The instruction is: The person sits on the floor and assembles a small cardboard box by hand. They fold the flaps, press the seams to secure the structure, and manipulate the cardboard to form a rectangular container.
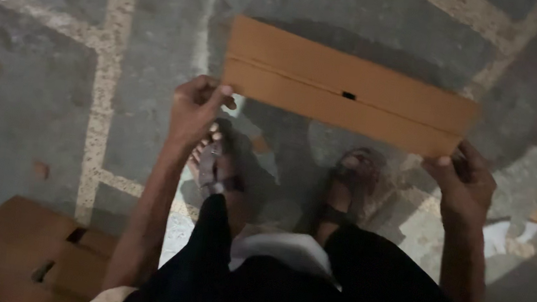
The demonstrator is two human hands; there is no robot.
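From the head view, looking straight down, the person stands and holds a flat cardboard piece (347, 86) out in front at both short ends, above the floor (39, 83). The left hand (197, 105) pinches the near left corner, thumb on top and fingers curled under, shut on the board's edge. The right hand (465, 183) grips the right end the same way, its fingers closed around the lower corner. Holding it by the two ends keeps the long strip level and taut, so it does not sag or fold at its crease; that is a judgement from the grip.

The board is plain brown corrugated card, long and narrow, smooth-faced, with one straight score line running its length and a small dark slot near the middle. It tilts slightly, the right end lower in the picture.

Below it are the person's two feet in dark strapped sandals (350, 185), and dark clothing over a pale garment. The floor is rough grey stone or concrete with speckled pale strips between the slabs. At the lower left lies another cardboard box (29, 253), flattened or half-open, with cut slots. Pale paper scraps (503, 236) lie at the right.
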